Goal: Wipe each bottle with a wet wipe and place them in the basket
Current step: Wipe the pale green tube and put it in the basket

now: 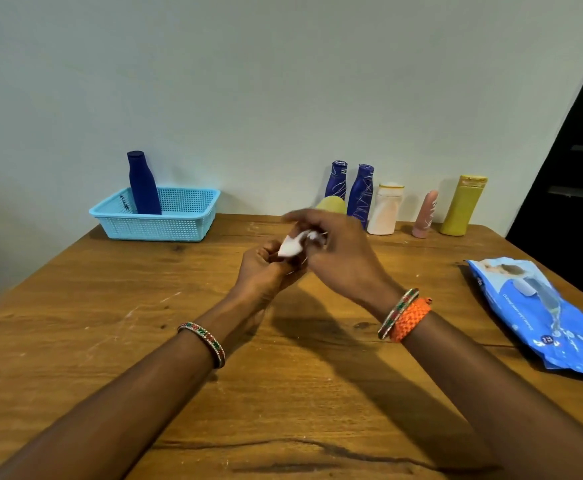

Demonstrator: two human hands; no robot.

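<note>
Here, left hand (266, 268) and right hand (335, 251) pinch closed on one wet wipe (290, 247) (readying it). Beyond the grip, unwiped bottles (385, 209); far left, basket (158, 223) holding a blue bottle (143, 183).

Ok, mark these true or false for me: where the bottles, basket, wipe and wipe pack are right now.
1. One dark blue bottle stands in the basket. True.
2. The basket is pink. False: it is light blue.
3. Both hands, left hand and right hand, hold the white wipe. True.
4. The wipe pack lies inside the basket. False: it lies on the table, at the person's right.
5. The yellow bottle lies flat. False: it stands by the wall.
</note>
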